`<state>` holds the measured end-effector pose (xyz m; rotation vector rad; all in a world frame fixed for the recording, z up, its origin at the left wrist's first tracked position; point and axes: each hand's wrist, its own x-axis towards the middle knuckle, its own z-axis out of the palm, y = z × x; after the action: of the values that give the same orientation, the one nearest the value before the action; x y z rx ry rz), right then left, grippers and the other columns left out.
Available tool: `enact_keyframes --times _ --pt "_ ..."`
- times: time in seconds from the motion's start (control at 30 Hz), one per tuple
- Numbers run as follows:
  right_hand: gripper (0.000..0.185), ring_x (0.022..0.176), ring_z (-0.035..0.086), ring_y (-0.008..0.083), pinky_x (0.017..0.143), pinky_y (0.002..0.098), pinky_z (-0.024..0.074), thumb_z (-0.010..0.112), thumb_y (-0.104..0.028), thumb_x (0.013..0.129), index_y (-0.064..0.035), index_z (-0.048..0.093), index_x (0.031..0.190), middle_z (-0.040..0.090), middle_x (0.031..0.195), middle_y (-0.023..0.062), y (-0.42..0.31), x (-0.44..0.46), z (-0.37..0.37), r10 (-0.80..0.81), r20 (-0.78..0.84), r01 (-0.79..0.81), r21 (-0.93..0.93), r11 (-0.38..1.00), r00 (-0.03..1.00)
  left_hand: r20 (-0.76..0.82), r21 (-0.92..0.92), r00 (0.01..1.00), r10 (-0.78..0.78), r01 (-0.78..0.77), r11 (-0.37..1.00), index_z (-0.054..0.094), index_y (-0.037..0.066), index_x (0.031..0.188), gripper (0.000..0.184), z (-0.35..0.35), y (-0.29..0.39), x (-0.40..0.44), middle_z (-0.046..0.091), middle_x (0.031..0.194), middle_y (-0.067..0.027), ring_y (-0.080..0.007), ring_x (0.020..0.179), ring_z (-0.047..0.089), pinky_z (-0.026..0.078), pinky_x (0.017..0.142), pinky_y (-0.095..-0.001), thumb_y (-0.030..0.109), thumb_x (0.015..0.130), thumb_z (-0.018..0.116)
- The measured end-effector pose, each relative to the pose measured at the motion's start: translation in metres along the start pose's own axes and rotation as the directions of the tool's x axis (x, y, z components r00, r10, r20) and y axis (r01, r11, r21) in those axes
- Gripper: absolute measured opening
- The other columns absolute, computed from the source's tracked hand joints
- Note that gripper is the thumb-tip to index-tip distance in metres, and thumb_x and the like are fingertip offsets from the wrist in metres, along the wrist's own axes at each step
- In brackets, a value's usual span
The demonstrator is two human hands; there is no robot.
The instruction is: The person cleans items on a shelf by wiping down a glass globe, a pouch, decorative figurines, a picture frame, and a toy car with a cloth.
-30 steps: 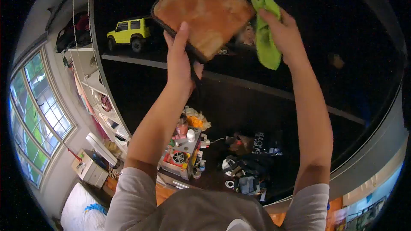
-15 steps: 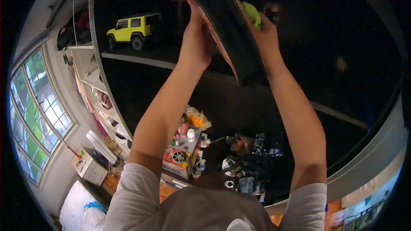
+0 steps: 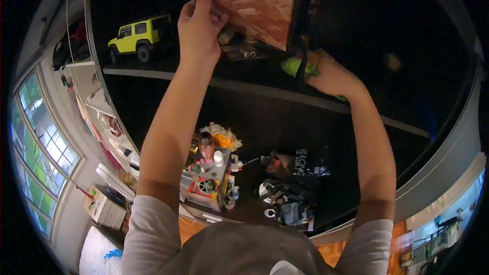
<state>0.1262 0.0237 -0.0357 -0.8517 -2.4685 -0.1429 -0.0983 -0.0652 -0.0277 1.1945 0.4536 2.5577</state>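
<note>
The person's left hand (image 3: 198,33) pinches the lower-left edge of a flat, dark-edged, orange-brown patterned case (image 3: 257,0), held up before a dark, pale-edged shelf (image 3: 265,90); the right hand (image 3: 333,75) clutches a bright green cloth (image 3: 291,66) below the case's corner, beside a hanging black strap (image 3: 302,66).

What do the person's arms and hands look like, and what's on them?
The left hand and right hand wear no gloves, and no watch shows. Both arms are bare below short, light grey sleeves. The shirt front looks dark greyish brown.
</note>
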Motion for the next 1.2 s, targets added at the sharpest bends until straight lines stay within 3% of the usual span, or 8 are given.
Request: enact_keyframes --times 0.17,0.33,0.5,0.6,0.8,1.0,1.1,1.2 --pt "0.082 0.121 0.032 0.0358 0.100 0.0388 0.0278 0.067 -0.032 0.063 -0.0044 0.028 0.130 0.031 0.130 0.0254 -0.006 -0.027 -0.036 -0.059 -0.102 0.054 -0.051 0.997 0.993 0.004 0.091 1.000 -0.001 0.001 0.996 0.044 -0.004 0.105 0.057 0.008 -0.002 -0.013 0.050 0.082 -0.0054 -0.0084 0.066 0.048 0.044 0.059 -0.0218 0.037 0.072 0.068" --pt "0.089 0.116 0.038 0.0252 0.099 0.0341 0.0273 0.076 -0.018 0.057 0.0015 0.027 0.129 0.041 0.124 0.0164 -0.037 -0.078 -0.019 -0.064 -0.567 0.446 0.569 0.691 0.821 0.188 0.117 0.978 0.086 -0.109 0.987 0.046 -0.003 0.102 0.053 0.042 0.001 -0.050 0.054 0.083 -0.0057 -0.0081 0.066 0.051 0.042 0.056 -0.0194 0.033 0.071 0.071" --pt "0.066 0.106 0.047 0.0201 0.092 0.0324 0.0362 0.072 -0.006 0.064 0.0012 0.037 0.120 0.048 0.115 0.0111 -0.024 -0.146 0.016 0.487 -0.823 0.475 0.566 0.674 0.292 0.404 0.227 0.908 0.109 -0.215 0.950 0.051 -0.002 0.096 0.047 0.104 -0.023 -0.110 0.053 0.078 -0.0032 -0.0055 0.066 0.050 0.039 0.053 -0.0177 0.027 0.068 0.073" --pt "0.046 0.100 0.051 0.0216 0.087 0.0339 0.0416 0.062 -0.005 0.073 0.0024 0.042 0.114 0.050 0.111 0.0118 -0.014 -0.199 0.021 0.602 -0.797 0.517 0.493 0.700 -0.056 0.636 0.220 0.727 0.258 -0.492 0.843 0.050 0.002 0.106 0.048 0.143 -0.046 -0.157 0.056 0.089 -0.0044 -0.0154 0.074 0.055 0.044 0.061 -0.0240 0.022 0.068 0.072" --pt "0.039 0.098 0.053 0.0222 0.085 0.0343 0.0431 0.047 -0.027 0.085 -0.0008 0.045 0.114 0.052 0.110 0.0110 0.020 -0.334 0.033 0.801 -0.538 0.431 0.678 0.596 -0.262 0.876 0.043 0.371 0.308 -0.696 0.717 0.044 0.008 0.122 0.061 0.204 -0.086 -0.288 0.045 0.121 -0.0114 -0.0318 0.110 0.040 0.029 0.093 -0.0437 0.037 0.071 0.062" --pt "0.049 0.097 0.054 0.0200 0.080 0.0312 0.0459 0.046 -0.041 0.087 0.0002 0.045 0.114 0.054 0.108 0.0113 0.021 -0.445 0.044 0.813 -0.452 0.386 0.721 0.575 -0.368 0.814 -0.576 -0.299 0.498 -0.298 0.761 0.036 0.005 0.127 0.065 0.202 -0.098 -0.447 0.030 0.133 -0.0196 -0.0370 0.124 0.024 0.014 0.101 -0.0517 0.045 0.077 0.050" --pt "0.052 0.100 0.053 0.0210 0.081 0.0322 0.0460 0.045 -0.042 0.087 -0.0003 0.043 0.117 0.052 0.111 0.0115 0.012 -0.507 0.054 0.858 -0.281 0.381 0.804 0.455 -0.431 0.776 -0.551 -0.443 0.448 -0.134 0.823 0.041 0.004 0.123 0.062 0.215 -0.090 -0.460 0.033 0.131 -0.0207 -0.0378 0.125 0.023 0.013 0.101 -0.0520 0.045 0.078 0.049" --pt "0.049 0.100 0.052 0.0216 0.085 0.0346 0.0438 0.045 -0.040 0.087 -0.0045 0.042 0.120 0.051 0.113 0.0095 0.003 -0.536 0.077 0.876 -0.234 0.425 0.802 0.419 -0.422 0.996 -0.086 -0.051 0.070 -0.538 0.838 0.041 0.000 0.121 0.068 0.224 -0.137 -0.480 0.030 0.129 -0.0279 -0.0417 0.123 0.024 0.017 0.100 -0.0517 0.053 0.078 0.046"
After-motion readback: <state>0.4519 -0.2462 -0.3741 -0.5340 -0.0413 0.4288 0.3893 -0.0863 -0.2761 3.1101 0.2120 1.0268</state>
